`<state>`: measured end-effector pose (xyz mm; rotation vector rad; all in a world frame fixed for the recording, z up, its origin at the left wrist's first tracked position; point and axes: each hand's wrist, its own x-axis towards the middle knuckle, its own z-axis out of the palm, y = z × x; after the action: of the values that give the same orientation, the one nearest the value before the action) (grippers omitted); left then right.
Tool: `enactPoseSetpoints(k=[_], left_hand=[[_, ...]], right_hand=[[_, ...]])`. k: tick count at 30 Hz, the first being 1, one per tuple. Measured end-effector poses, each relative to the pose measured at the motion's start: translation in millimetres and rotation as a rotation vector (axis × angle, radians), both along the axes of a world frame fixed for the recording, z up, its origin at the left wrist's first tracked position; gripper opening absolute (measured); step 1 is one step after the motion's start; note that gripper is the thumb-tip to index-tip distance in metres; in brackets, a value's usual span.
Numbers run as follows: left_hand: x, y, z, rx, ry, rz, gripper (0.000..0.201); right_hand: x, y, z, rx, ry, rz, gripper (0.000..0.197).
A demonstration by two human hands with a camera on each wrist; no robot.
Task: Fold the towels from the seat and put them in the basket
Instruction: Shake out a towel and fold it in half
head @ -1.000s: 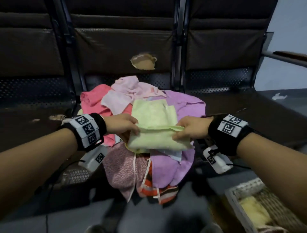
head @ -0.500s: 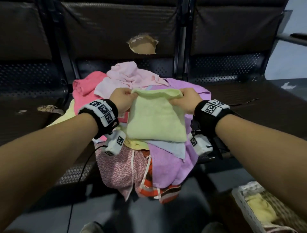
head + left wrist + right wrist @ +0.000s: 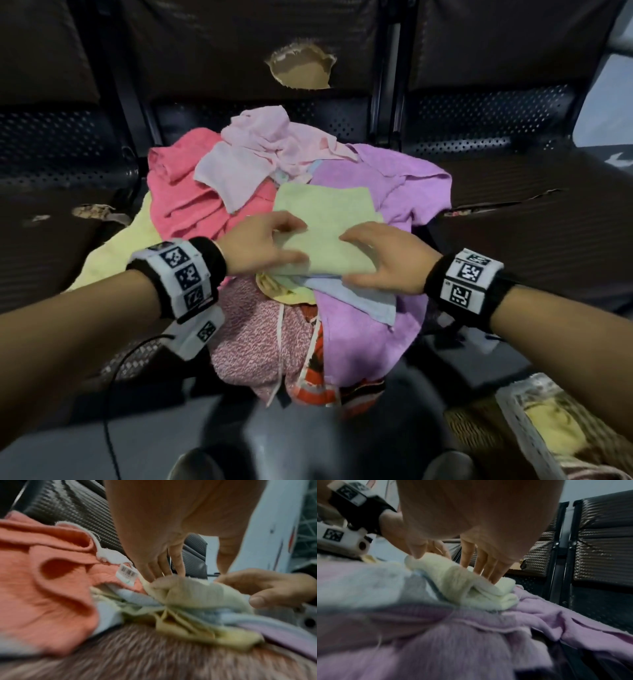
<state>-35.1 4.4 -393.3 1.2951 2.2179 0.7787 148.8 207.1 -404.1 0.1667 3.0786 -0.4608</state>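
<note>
1. On top of the pile [image 3: 359,329] on the bench [image 3: 513,219], head view: green towel [image 3: 325,226] lies folded once, soft and light, so it will likely sag if lifted by one corner; best taken at the near side edges, both layers together. Left hand [image 3: 263,245] is at its near-left edge, right hand [image 3: 383,260] at the near-right, palms down, wrists level. Basket [image 3: 534,442] is low right, well apart, something yellow inside.
2. Left wrist view, blurry: left fingers [image 3: 159,568] point down onto the towel's edge [image 3: 193,592], straight, pressing not pinching. Right hand [image 3: 267,588] is just beside the cloth, thumb out, loose. Orange towel [image 3: 51,574] at left with a barcode tag [image 3: 126,574].
3. Right wrist view: right fingers [image 3: 489,566] are straight, tips resting on the towel [image 3: 467,586]; thumb touches its near end, no clear pinch. Purple towel [image 3: 522,620] is underneath.
</note>
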Motion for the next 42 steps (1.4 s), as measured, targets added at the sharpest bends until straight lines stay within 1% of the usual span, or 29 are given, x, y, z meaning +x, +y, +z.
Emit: enactPoseSetpoints(k=[1,2,3,4,6,8,9,11,13,15,17,19,20,21,23,24,25,26,27,28,30,31,33,35,37,38,40,41,42], left_hand=[[4,-6,-5,-0.067,0.095,-0.066,0.07],[6,-10,-11,-0.1,0.172,-0.085,0.08],[7,-14,-14,-0.103,0.216,-0.069,0.081],[9,-15,-16,-0.083,0.245,-0.038,0.076],[9,-17,-14,-0.008,0.284,0.012,0.054],[7,-17,-6,0.067,0.262,0.066,0.026],[5,-17,-1,0.108,0.224,0.104,0.016],[1,-17,6,0.19,0.114,0.188,0.01],[0,-15,8,0.26,-0.036,0.252,0.013],[3,-13,7,0.304,-0.131,0.292,0.02],[5,-6,3,0.308,-0.147,0.352,0.024],[3,1,1,0.245,-0.067,0.411,0.031],[1,5,0,0.189,-0.019,0.436,0.03],[-1,8,-2,0.134,0.019,0.46,0.029],[-5,12,-6,0.05,0.049,0.505,0.027],[-6,11,-7,0.048,0.05,0.527,0.028],[-6,9,-5,0.098,0.051,0.531,0.03],[-5,7,-3,0.175,0.063,0.49,0.032],[-3,4,1,0.23,0.082,0.4,0.036],[0,1,5,0.241,0.094,0.275,0.044],[6,-5,8,0.114,0.1,0.027,0.065],[9,-8,5,0.027,0.126,-0.057,0.072],[12,-11,-3,-0.078,0.24,-0.139,0.077],[12,-12,-7,-0.049,0.324,-0.106,0.068],[11,-8,0,0.052,0.339,0.002,0.052],[10,-5,6,0.11,0.329,0.048,0.044],[14,2,20,0.236,0.305,0.076,0.035],[19,8,28,0.295,0.292,0.07,0.034],[27,16,38,0.349,0.278,0.062,0.034]], right_hand=[[4,1,-5,0.023,-0.041,0.009,0.083],[6,1,-8,0.038,-0.061,0.001,0.081],[7,2,-9,0.041,-0.063,-0.026,0.076],[7,2,-8,0.034,-0.046,-0.064,0.067],[5,4,-3,0.023,0.017,-0.131,0.043],[5,4,6,-0.032,0.096,-0.167,0.016],[7,4,11,-0.081,0.13,-0.18,0.01],[10,6,18,-0.189,0.181,-0.2,0.012],[11,8,21,-0.324,0.2,-0.233,0.027],[9,11,18,-0.547,0.204,-0.295,0.039],[3,15,13,-0.727,0.193,-0.376,0.038],[-6,20,7,-0.808,0.167,-0.461,0.032],[-11,21,5,-0.78,0.151,-0.505,0.029],[-15,22,3,-0.697,0.131,-0.54,0.028],[-21,20,1,-0.452,0.084,-0.554,0.029],[-22,17,0,-0.331,0.062,-0.533,0.032],[-23,14,0,-0.236,0.055,-0.505,0.035],[-23,11,0,-0.183,0.066,-0.486,0.038],[-23,9,0,-0.161,0.085,-0.476,0.039],[-22,6,1,-0.145,0.106,-0.469,0.041],[-19,2,5,-0.079,0.146,-0.43,0.043],[-17,-1,8,-0.036,0.186,-0.391,0.042],[-14,-9,13,-0.007,0.277,-0.268,0.039],[-13,-21,17,-0.039,0.254,-0.116,0.046],[-15,-31,16,-0.037,0.146,-0.041,0.062],[-15,-34,16,-0.047,0.104,-0.041,0.071],[-13,-37,17,-0.124,0.074,-0.095,0.081],[-11,-36,21,-0.154,0.075,-0.15,0.081],[-8,-33,29,-0.157,0.075,-0.205,0.076]])
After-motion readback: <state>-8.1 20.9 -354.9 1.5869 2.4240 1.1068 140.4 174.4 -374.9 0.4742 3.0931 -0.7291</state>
